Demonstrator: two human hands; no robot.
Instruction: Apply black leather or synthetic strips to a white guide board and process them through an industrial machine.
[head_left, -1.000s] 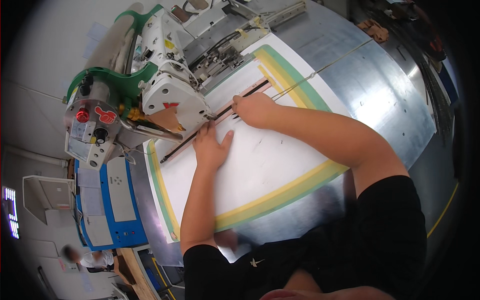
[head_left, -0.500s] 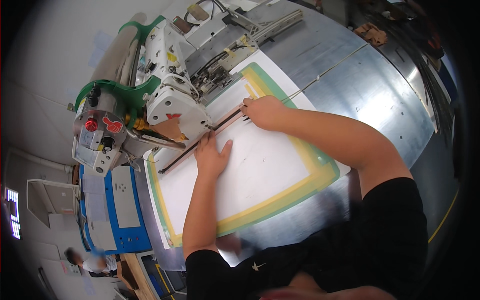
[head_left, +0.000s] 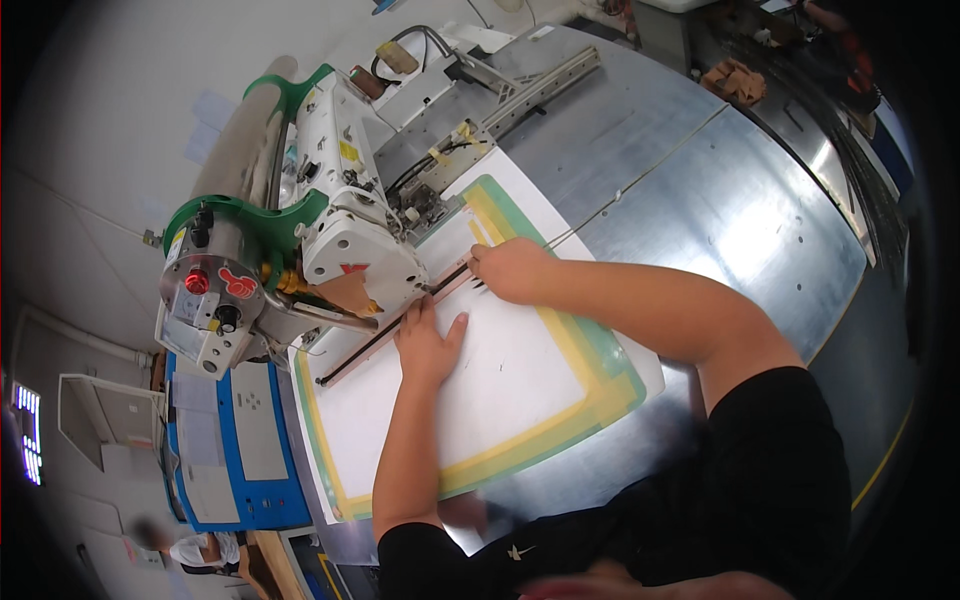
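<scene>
While the left hand lies flat, fingers spread and gripping nothing, its fingertips reach the edge of the dark strip, and we're watching a job somewhere in the middle! That strip runs just beyond the left hand's fingertips, one end out to that hand's left, the other reaching up toward the right hand. And look at that right hand: curled, apparently grasping a slim dark pointed tool whose tips poke out below it. Whether its fingertips pinch the strip too, I can't tell.

So what's done? Strip laid straight along the white panel, panel under the machine head just past the left hand: that looks settled. What's left? By my judgement, the fastening along the strip, or the finish of it; no stitches are readable from this spot, so I can't call it.

Now the count! Two hands, one strip, one pointed tool, one panel beneath both hands, one machine head. Beyond it, one silver cylinder; to the right hand's right, one thin cord crossing one metal surface. Far off to the left hand's lower left, one seated co-worker.
</scene>
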